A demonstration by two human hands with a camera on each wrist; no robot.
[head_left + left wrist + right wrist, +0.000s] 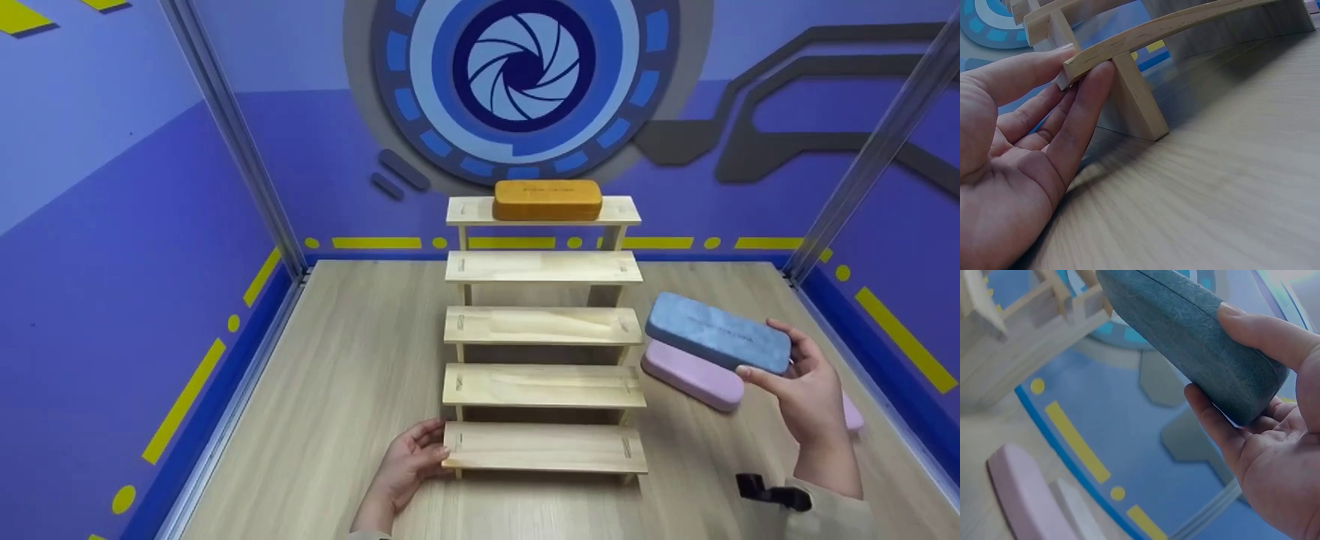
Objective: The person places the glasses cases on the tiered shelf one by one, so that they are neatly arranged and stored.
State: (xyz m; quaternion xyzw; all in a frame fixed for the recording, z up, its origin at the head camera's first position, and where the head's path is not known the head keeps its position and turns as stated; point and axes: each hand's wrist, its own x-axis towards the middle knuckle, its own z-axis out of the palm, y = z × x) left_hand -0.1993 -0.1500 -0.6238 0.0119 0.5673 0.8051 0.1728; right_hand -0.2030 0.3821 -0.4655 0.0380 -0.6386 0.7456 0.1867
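Note:
My right hand (810,390) grips a blue glasses case (716,334) by its right end, thumb on one side and fingers on the other. In the right wrist view the blue case (1196,343) is held up off the table. A lilac glasses case (694,375) lies on the table below it, partly covered in the head view. My left hand (409,461) pinches the left end of the lowest board of a stepped wooden stand (544,448), with the thumb above and fingers beneath. An orange glasses case (547,201) sits on the stand's top board.
Another pink thing (853,414) shows partly behind my right wrist. A whitish item (1078,512) lies beside the lilac case in the right wrist view. Blue printed walls with metal corner posts (247,150) enclose the wooden table (337,360).

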